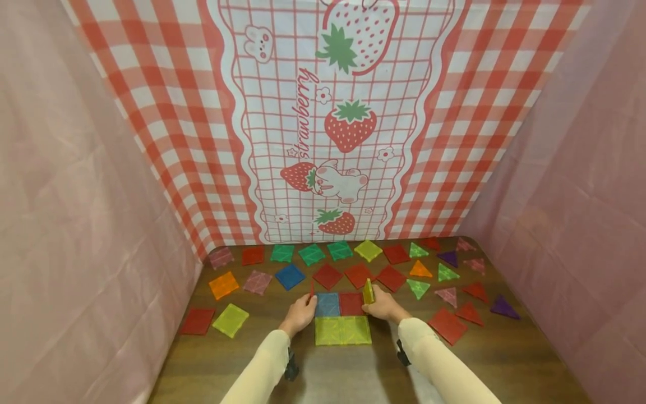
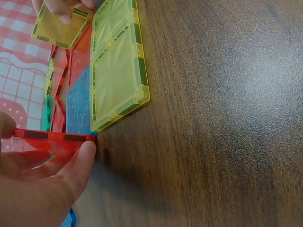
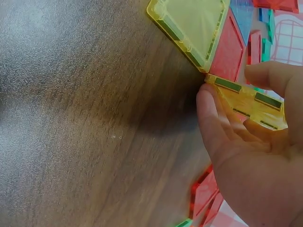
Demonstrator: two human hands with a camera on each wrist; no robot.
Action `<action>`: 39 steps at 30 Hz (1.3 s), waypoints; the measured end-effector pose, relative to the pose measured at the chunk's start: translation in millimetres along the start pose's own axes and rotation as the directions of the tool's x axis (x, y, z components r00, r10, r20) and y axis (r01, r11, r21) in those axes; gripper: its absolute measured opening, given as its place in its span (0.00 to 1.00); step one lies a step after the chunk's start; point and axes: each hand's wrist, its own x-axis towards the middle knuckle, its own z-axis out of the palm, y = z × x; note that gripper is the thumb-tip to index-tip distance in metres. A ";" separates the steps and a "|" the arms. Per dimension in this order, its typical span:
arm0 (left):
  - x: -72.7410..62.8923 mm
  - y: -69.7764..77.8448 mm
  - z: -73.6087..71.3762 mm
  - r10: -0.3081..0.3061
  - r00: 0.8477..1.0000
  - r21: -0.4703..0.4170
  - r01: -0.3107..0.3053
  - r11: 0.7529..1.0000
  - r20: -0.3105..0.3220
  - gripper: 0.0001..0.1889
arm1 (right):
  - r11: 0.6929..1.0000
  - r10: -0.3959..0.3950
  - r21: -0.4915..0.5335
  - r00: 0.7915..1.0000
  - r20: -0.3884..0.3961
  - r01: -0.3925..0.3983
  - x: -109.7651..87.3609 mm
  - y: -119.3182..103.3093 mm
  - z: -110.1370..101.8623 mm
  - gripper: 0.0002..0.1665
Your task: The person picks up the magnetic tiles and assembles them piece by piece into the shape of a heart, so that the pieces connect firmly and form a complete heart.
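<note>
In the middle of the table, a blue magnetic tile [image 1: 328,304] and a red tile [image 1: 351,303] lie flat side by side. Two yellow tiles [image 1: 343,331] lie flat along their near edges. My left hand [image 1: 299,313] holds another red magnetic tile [image 2: 54,135] on edge at the blue tile's left side, thumb and fingers on its faces. At the flat red tile's right side, my right hand [image 1: 386,306] grips a yellow magnetic tile [image 3: 251,101] that stands tilted on edge. The palm hides part of each held tile.
Loose square tiles, such as a dark blue one [image 1: 290,276] and an orange one [image 1: 224,285], lie behind and left. Triangular tiles, including a purple one [image 1: 504,307], lie to the right. A strawberry-print cloth [image 1: 333,185] hangs behind the wooden table [image 1: 212,365]; pink curtains [image 1: 91,224] flank it.
</note>
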 end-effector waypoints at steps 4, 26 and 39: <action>-0.3 0.7 2.1 -0.001 1.000 -0.003 0.001 1.000 -0.004 0.28 | 1.000 0.003 -0.018 1.000 -0.005 -0.003 0.7 4.3 1.7 0.36; -2.3 5.7 -2.0 0.004 1.000 0.017 -0.004 1.000 -0.013 0.25 | 0.985 -0.041 -0.168 0.998 -0.053 0.031 -12.6 -3.2 8.5 0.11; -5.2 4.8 -2.1 -0.004 1.000 0.015 0.004 1.000 0.003 0.24 | 0.987 -0.039 -0.157 0.996 -0.079 0.026 -15.5 -1.3 10.9 0.10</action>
